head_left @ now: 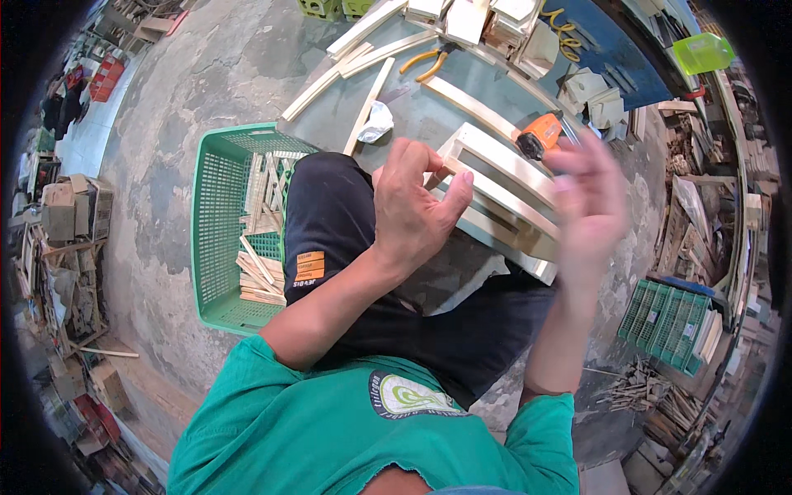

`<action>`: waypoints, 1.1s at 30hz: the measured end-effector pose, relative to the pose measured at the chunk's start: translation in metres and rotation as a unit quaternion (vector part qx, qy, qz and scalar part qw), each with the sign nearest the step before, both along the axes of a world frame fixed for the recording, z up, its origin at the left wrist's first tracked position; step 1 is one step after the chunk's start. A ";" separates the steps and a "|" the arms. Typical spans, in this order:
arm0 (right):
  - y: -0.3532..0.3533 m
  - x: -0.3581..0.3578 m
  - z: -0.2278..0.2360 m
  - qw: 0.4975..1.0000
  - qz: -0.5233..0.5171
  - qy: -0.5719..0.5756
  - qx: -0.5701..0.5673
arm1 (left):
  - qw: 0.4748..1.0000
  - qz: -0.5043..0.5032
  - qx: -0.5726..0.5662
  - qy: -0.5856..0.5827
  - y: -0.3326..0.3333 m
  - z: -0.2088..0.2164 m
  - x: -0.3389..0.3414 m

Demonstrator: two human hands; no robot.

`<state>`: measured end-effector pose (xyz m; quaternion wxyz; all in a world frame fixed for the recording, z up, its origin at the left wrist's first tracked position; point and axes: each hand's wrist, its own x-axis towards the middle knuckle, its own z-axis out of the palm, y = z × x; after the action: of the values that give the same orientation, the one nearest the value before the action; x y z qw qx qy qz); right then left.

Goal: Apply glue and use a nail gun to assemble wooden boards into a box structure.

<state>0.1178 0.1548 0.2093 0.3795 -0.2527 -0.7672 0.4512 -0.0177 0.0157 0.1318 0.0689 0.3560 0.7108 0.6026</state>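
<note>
One slatted wooden frame [516, 203] sits above the dark trousers [334, 202]. At its left end the left hand [419, 202] grasps it, thumb and curled fingers hiding that corner. Beside its right end the right hand [587, 181] is blurred, so I cannot tell whether it grips anything; it blocks the view of that end. Crowding the frame's far side are an orange-and-black tool [541, 134], close by the right hand, and a long wooden strip [470, 106]. Farther beyond the frame lie pliers [429, 59] with yellow-orange handles and stacked wood blocks [507, 33]. Left of it are a crumpled white wad [376, 122] and, past the knee, a green basket [216, 239] holding thin wood sticks [262, 276]. Well right of it stands a green crate [660, 326].
</note>
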 end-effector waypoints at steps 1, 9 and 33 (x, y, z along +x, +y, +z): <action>0.027 0.013 0.009 0.999 -0.043 -0.023 0.019 | 1.000 0.000 0.000 -0.001 0.000 0.001 0.001; 0.199 0.101 -0.134 0.923 -0.055 -0.369 0.091 | 0.998 0.048 0.049 -0.012 0.006 -0.012 0.003; 0.101 0.136 0.047 0.923 -0.078 -0.342 -0.157 | 0.989 0.016 0.059 -0.132 0.009 -0.004 0.003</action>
<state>0.2540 0.2563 0.2559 0.0838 -0.5073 -0.7473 0.4209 -0.0147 0.0243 0.1278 0.1318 0.2655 0.6640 0.6865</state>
